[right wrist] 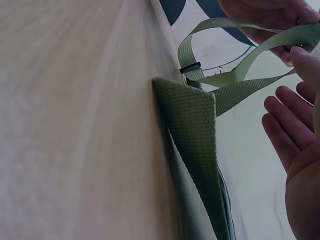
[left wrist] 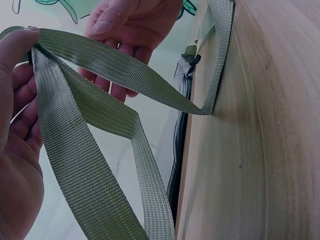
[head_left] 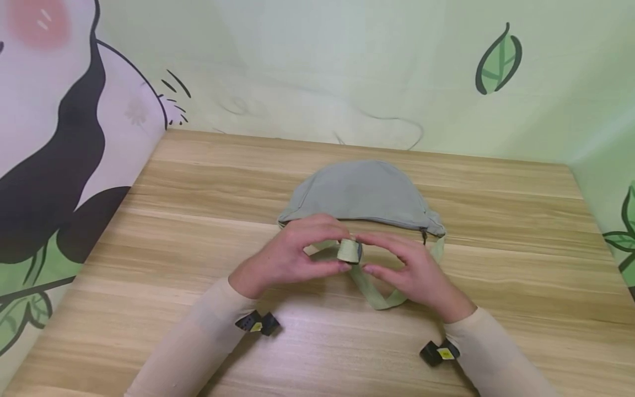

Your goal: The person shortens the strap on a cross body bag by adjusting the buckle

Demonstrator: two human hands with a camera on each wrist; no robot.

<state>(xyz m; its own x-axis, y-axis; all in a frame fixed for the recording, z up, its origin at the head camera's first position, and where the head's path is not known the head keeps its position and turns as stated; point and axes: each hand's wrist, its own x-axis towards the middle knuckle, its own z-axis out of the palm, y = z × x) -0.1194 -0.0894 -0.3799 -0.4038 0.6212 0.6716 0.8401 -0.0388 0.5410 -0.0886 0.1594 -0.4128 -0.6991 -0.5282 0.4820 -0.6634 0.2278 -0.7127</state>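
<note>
My left hand (head_left: 292,251) pinches a folded part of a green webbing strap (left wrist: 90,165) between thumb and fingers, a dark edge showing beside the thumb in the left wrist view. Opposite it, my right hand (head_left: 419,270) is held with its fingertips right at the same folded part (head_left: 349,251). Its fingers (right wrist: 286,125) look extended and loose in the right wrist view, the thumb overlapping the strap. The strap belongs to a grey-green waist bag (head_left: 362,190) lying just behind the hands, its zipper edge towards me. Loops of strap hang down to the table.
A wood-grain table (head_left: 198,182) carries the bag and runs back to a pale green wall (head_left: 297,66) with painted leaves and a large cartoon figure on the left. A black slider (right wrist: 190,67) sits on one strap loop. Small black cameras (head_left: 258,323) are worn on both wrists.
</note>
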